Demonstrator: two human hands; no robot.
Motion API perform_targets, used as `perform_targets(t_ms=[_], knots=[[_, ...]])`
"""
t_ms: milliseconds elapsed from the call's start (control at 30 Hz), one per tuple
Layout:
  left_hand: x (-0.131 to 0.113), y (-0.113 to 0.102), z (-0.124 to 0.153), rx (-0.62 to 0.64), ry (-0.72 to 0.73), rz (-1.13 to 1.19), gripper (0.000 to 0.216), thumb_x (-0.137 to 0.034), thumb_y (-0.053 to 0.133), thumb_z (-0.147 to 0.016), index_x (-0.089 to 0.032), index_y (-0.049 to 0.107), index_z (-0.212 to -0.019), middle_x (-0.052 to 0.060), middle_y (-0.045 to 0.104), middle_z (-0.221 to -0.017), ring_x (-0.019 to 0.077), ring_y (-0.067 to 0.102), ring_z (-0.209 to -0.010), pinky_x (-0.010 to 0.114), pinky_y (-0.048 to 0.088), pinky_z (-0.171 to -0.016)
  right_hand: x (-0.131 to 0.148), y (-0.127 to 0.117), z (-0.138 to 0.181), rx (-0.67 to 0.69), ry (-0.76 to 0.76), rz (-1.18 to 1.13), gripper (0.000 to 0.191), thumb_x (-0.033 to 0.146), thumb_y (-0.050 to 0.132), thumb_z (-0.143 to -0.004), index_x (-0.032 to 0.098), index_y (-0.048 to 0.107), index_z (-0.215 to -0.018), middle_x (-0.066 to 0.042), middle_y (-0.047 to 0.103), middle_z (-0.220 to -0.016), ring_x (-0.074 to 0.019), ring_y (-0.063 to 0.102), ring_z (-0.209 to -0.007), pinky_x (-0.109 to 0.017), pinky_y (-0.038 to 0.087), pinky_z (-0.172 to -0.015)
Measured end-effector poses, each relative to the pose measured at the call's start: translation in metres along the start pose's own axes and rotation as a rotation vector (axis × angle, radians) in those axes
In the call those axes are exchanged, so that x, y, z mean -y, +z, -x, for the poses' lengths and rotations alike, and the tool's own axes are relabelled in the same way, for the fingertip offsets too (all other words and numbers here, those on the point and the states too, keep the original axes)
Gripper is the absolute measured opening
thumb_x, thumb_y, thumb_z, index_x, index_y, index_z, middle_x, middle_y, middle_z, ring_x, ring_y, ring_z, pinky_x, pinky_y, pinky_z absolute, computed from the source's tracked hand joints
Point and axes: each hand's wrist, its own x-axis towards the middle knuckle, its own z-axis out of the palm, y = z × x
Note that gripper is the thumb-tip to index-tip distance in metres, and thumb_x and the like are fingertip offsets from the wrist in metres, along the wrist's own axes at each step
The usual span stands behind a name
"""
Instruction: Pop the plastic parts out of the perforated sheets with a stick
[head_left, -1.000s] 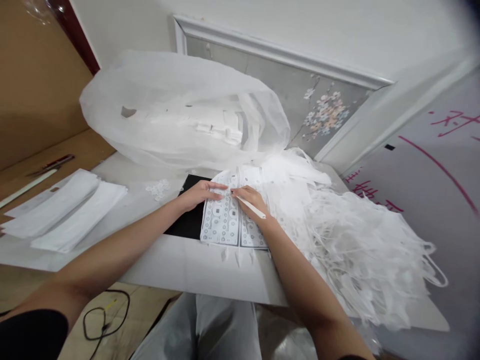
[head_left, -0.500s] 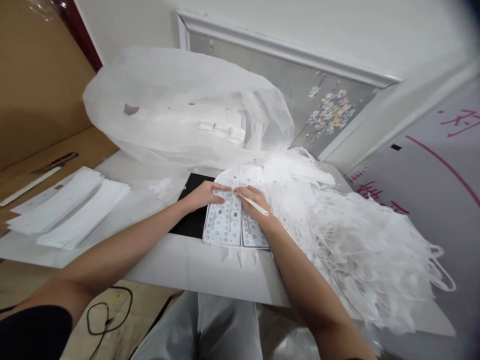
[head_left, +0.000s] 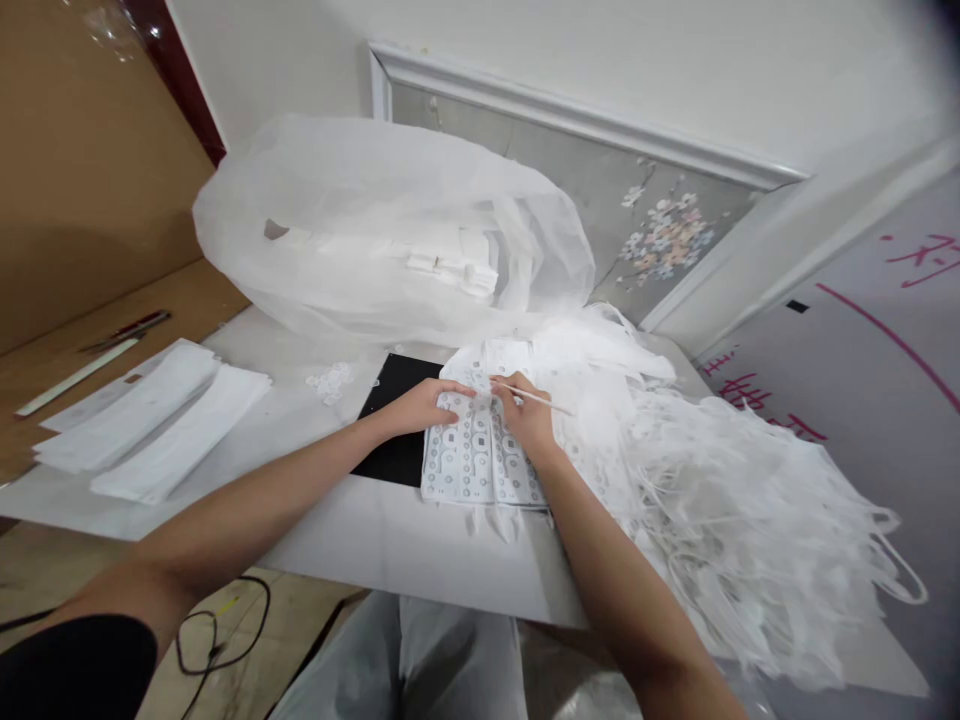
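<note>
Single head view, looking forward and down, close over table (head_left: 360, 540); wall (head_left: 525, 50) behind.

White punched sheets and a thin stick under my hands

I see the sheets (head_left: 480, 462) lying flat, side by side, partly over a black mat, dotted with round and square cut-outs, their far edge lifted slightly. The stick (head_left: 534, 398) is slim, pale and pointed, tilted low, its tip touching the sheets' far edge.

Home piecework corner: framed floral panel (head_left: 660, 225), heaped white offcuts (head_left: 750, 520), bulging plastic bag (head_left: 375, 230).
</note>
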Motion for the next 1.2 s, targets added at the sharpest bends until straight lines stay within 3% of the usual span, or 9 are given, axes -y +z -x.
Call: perform_targets(t_ms=[133, 233, 400, 600, 833, 1000, 1200], knots=[[0.003, -0.008, -0.001, 0.04, -0.011, 0.085, 0.052, -0.019, 0.072, -0.068, -0.024, 0.068, -0.12, 0.006, 0.063, -0.128, 0.027, 0.057, -0.12, 0.035, 0.044, -0.1, -0.005, -0.004, -0.005, -0.151, 0.151, -0.138, 0.025, 0.043, 0.057, -0.088, 0.02, 0.065, -0.082, -0.005, 0.072, -0.085, -0.0202, 0.067, -0.08, -0.031, 0.052, -0.069], [0.002, -0.016, 0.0, 0.121, -0.036, 0.14, 0.057, -0.02, 0.077, -0.064, -0.026, 0.068, -0.119, 0.005, 0.063, -0.129, 0.0278, 0.057, -0.12, 0.034, 0.046, -0.097, -0.002, -0.007, -0.006, -0.162, 0.222, -0.202, 0.024, 0.043, 0.061, -0.085, 0.019, 0.066, -0.088, -0.002, 0.068, -0.073, -0.017, 0.062, -0.065, -0.029, 0.049, -0.061], [-0.002, -0.026, 0.0, 0.174, -0.162, 0.22, 0.058, -0.021, 0.083, -0.055, -0.026, 0.073, -0.112, 0.004, 0.071, -0.112, 0.0302, 0.064, -0.107, 0.033, 0.052, -0.085, 0.011, -0.005, -0.005, -0.084, 0.271, -0.34, 0.022, 0.04, 0.065, -0.08, 0.02, 0.065, -0.089, -0.001, 0.066, -0.066, -0.018, 0.063, -0.064, -0.03, 0.05, -0.061], [-0.001, -0.024, -0.001, 0.185, -0.159, 0.245, 0.061, -0.019, 0.082, -0.057, -0.024, 0.07, -0.117, 0.005, 0.067, -0.123, 0.0301, 0.058, -0.118, 0.036, 0.047, -0.096, 0.022, -0.003, 0.0, 0.062, 0.274, -0.405, 0.019, 0.038, 0.067, -0.078, 0.021, 0.068, -0.088, -0.002, 0.069, -0.075, -0.0171, 0.061, -0.066, -0.028, 0.047, -0.059], [0.004, -0.022, -0.003, 0.125, -0.137, 0.271, 0.067, -0.016, 0.079, -0.058, -0.023, 0.064, -0.124, 0.004, 0.066, -0.124, 0.0296, 0.057, -0.119, 0.042, 0.044, -0.1, 0.036, 0.001, 0.002, 0.148, 0.366, -0.615, 0.029, 0.046, 0.068, -0.08, 0.018, 0.07, -0.089, -0.005, 0.071, -0.08, -0.0199, 0.067, -0.077, -0.033, 0.051, -0.076], [0.006, -0.024, -0.002, 0.15, -0.135, 0.254, 0.07, -0.014, 0.078, -0.06, -0.022, 0.061, -0.127, 0.006, 0.065, -0.125, 0.0301, 0.057, -0.119, 0.041, 0.047, -0.096, 0.04, 0.006, 0.005, 0.225, 0.42, -0.626, 0.026, 0.038, 0.075, -0.073, 0.02, 0.071, -0.092, -0.003, 0.071, -0.081, -0.0174, 0.065, -0.075, -0.03, 0.049, -0.07], [0.003, -0.028, 0.0, 0.217, -0.083, 0.18, 0.08, -0.011, 0.076, -0.061, -0.025, 0.053, -0.136, 0.005, 0.054, -0.14, 0.0301, 0.048, -0.128, 0.04, 0.042, -0.101, 0.044, 0.007, 0.01, 0.37, 0.314, -0.582, 0.019, 0.035, 0.076, -0.072, 0.018, 0.068, -0.074, -0.002, 0.068, -0.071, -0.014, 0.06, -0.065, -0.027, 0.045, -0.062]])
